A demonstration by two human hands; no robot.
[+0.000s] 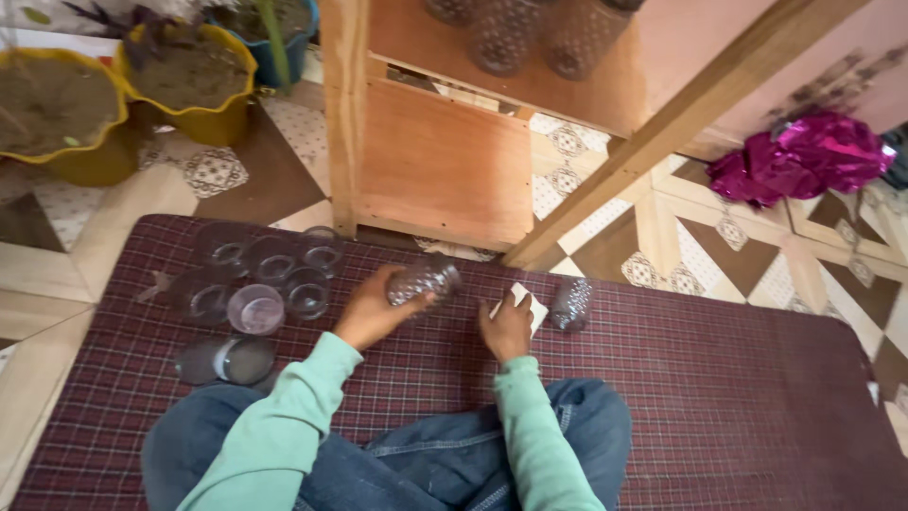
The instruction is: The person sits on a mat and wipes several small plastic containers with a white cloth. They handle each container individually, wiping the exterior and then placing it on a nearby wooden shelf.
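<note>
head view, looking down: a person sits cross-legged in blue jeans and a pale green long-sleeved top on a dark red checked mat (pixel 719 397) spread over a patterned tile floor. near the middle of the frame the left hand (pixel 371 312) is closed around a textured clear glass tumbler (pixel 424 279), holding it tilted on its side just above the mat. just to its right, the right hand (pixel 508 326) rests on the mat with its fingers curled over a small white folded cloth or paper (pixel 530 305); the grip is loosely closed on it. right beside that, a second textured glass (pixel 570 303) stands upright on the mat, apart from the hand. at middle left, a cluster of plain clear glasses (pixel 274 274) stands on the mat, with one glass lying on its side (pixel 227 361) lower left, near the knee. in the upper centre a wooden shelf unit (pixel 445 161) holds more textured glasses (pixel 530 33) on its top board. yellow plant pots (pixel 194 80) filled with soil sit upper left, and a shiny magenta foil bundle (pixel 804 156) lies upper right on the floor.
</note>
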